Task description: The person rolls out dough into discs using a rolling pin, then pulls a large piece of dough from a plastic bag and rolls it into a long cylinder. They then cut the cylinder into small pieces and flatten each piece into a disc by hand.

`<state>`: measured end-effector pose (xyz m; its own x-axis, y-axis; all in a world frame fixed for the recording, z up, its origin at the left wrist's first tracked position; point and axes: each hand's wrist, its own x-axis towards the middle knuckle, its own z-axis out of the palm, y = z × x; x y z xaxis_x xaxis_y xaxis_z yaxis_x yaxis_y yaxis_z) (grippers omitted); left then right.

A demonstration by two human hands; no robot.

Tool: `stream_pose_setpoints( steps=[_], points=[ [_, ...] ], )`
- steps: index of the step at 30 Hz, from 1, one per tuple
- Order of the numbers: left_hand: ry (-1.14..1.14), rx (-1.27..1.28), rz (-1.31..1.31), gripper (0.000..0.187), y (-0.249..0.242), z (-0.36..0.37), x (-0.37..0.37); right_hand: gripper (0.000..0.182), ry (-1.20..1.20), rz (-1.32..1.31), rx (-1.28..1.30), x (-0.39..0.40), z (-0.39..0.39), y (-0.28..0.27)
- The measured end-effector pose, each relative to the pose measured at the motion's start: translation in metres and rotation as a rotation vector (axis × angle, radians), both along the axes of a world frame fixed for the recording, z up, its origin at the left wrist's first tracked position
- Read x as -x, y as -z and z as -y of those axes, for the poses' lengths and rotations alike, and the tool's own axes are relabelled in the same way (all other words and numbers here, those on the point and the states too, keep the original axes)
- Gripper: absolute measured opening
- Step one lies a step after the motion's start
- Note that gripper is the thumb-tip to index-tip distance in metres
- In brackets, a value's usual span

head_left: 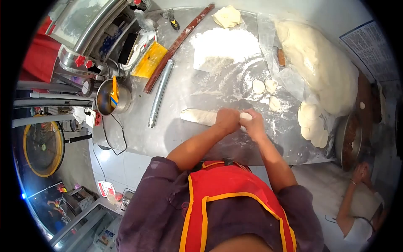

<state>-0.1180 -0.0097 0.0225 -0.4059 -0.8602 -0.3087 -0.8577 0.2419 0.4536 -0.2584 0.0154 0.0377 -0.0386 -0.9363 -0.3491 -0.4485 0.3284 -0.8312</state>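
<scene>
A log of pale dough (196, 116) lies on the floured metal table (176, 136). My left hand (228, 120) is closed around its right end. Pinched in my right hand (254, 124) is the dough at the tip, right beside the left fist; whether this piece is still joined to the log is hidden. Just beyond my right hand sit three small dough pieces (274, 103). Farther right, flattened dough rounds (312, 126) overlap in a pile near the table's edge.
Loose flour (228, 44) and a dough lump (227, 17) are at the back. A large dough mass (315, 63) under plastic fills the right. Leftward lie a red-brown rod (180, 46), a metal rod (161, 93) and a pot (125, 101). Another person's hands (360, 172) are beside a bowl (350, 143).
</scene>
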Motion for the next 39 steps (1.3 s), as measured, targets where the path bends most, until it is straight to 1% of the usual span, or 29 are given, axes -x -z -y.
stream_pose_setpoints(
  steps=[1, 2, 5, 7, 8, 11, 12, 13, 14, 16, 17, 18, 20, 21, 22, 23, 26, 28, 29, 31, 32, 35, 37, 39],
  points=[
    [-0.004, -0.042, 0.034, 0.017, 0.001, 0.001, 0.004, 0.023, 0.047, 0.087, -0.094, 0.001, -0.001, 0.000],
    [-0.007, -0.083, 0.069, 0.016, -0.001, 0.003, 0.006, 0.022, 0.057, 0.160, -0.107, 0.004, -0.002, 0.000],
    [0.045, -0.067, 0.053, 0.016, -0.006, 0.007, 0.007, 0.021, 0.083, 0.379, -0.178, 0.017, -0.011, -0.006],
    [-0.001, -0.052, 0.061, 0.021, 0.014, 0.013, 0.012, 0.023, 0.097, 0.526, -0.248, 0.027, -0.009, -0.030],
    [-0.028, -0.045, 0.064, 0.024, 0.022, 0.018, 0.013, 0.023, 0.133, 0.663, -0.269, 0.033, -0.008, -0.041],
    [-0.099, -0.134, -0.107, 0.051, 0.008, 0.028, 0.000, 0.031, 0.063, 0.209, -0.106, 0.057, 0.024, -0.041],
    [-0.086, -0.135, -0.095, 0.060, 0.010, 0.025, 0.000, 0.033, 0.026, -0.018, 0.082, 0.067, 0.031, -0.017],
    [-0.077, -0.126, -0.083, 0.069, 0.013, 0.025, 0.000, 0.036, -0.015, -0.247, 0.278, 0.076, 0.040, 0.026],
    [-0.070, -0.119, -0.070, 0.079, 0.011, 0.024, 0.000, 0.038, -0.058, -0.475, 0.472, 0.071, 0.050, 0.031],
    [-0.072, -0.116, -0.022, 0.085, 0.007, 0.019, -0.003, 0.042, -0.137, -0.683, 0.300, 0.065, 0.052, 0.041],
    [-0.072, -0.117, 0.003, 0.089, 0.003, 0.016, -0.005, 0.044, -0.178, -0.784, 0.208, 0.057, 0.053, 0.033],
    [-0.094, -0.091, 0.012, 0.089, -0.002, 0.013, -0.007, 0.046, -0.200, -0.779, 0.148, 0.054, 0.054, 0.024],
    [-0.138, -0.032, 0.022, 0.089, -0.012, 0.010, -0.009, 0.048, -0.232, -0.836, 0.364, 0.054, 0.051, 0.015],
    [-0.176, -0.019, -0.029, 0.086, -0.019, 0.012, -0.010, 0.049, -0.248, -0.865, 0.477, 0.053, 0.051, 0.005],
    [-0.215, -0.011, -0.081, 0.083, -0.026, 0.012, -0.012, 0.054, -0.243, -0.779, 0.505, 0.051, 0.045, -0.006],
    [-0.253, -0.005, -0.131, 0.080, -0.029, 0.009, -0.015, 0.053, -0.236, -0.704, 0.517, 0.048, 0.037, -0.013],
    [-0.232, 0.214, -0.383, 0.075, -0.010, -0.010, -0.030, 0.053, -0.204, -0.497, 0.533, 0.046, 0.013, -0.023],
    [-0.124, 0.389, -0.281, 0.078, 0.010, -0.036, -0.041, 0.052, -0.186, -0.383, 0.514, 0.049, -0.002, -0.025],
    [-0.070, 0.473, -0.228, 0.080, 0.019, -0.050, -0.044, 0.051, -0.170, -0.409, 0.499, 0.050, -0.011, -0.020],
    [0.074, 0.473, -0.132, 0.078, 0.034, -0.069, -0.047, 0.050, -0.142, -0.454, 0.470, 0.050, -0.028, -0.004],
    [0.147, 0.472, -0.082, 0.077, 0.034, -0.071, -0.048, 0.048, -0.124, -0.397, 0.438, 0.049, -0.033, -0.001],
    [0.025, 0.526, -0.046, 0.071, 0.044, -0.029, -0.037, 0.045, -0.121, -0.389, 0.454, 0.048, -0.042, 0.007],
    [-0.102, 0.603, 0.133, 0.070, 0.047, 0.031, -0.036, 0.044, -0.100, -0.374, 0.460, 0.045, -0.043, -0.003],
    [-0.314, 0.615, 0.132, 0.070, 0.051, 0.092, -0.047, 0.043, -0.070, -0.366, 0.472, 0.045, -0.040, -0.010]
  ],
)
